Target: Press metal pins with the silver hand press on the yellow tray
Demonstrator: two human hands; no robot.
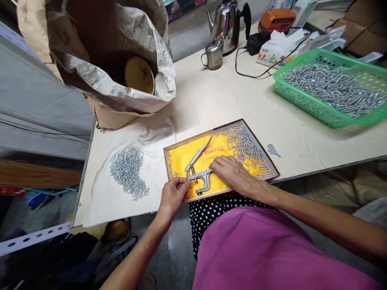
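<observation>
Grey hand pliers [198, 176], with a small coil spring and a red tip, are over a shallow framed tray [193, 147] lined in yellow. My right hand [231, 173] is closed around one handle, while the other handle slants up to the far side. At the jaw end, my left hand [175, 191] is pinched close against the tool; what lies between its fingertips is too small to make out. Many small silvery metal pieces [244, 143] lie in the tray's right part, and a few are along its left edge.
A heap of similar pieces [128, 171] lies on a white cloth [99, 197] at left. Behind it stands a large open paper sack [121, 108]. A green basket [317, 106] of metal pieces is at right. A kettle [225, 24] and lidded cup [214, 56] stand at the back.
</observation>
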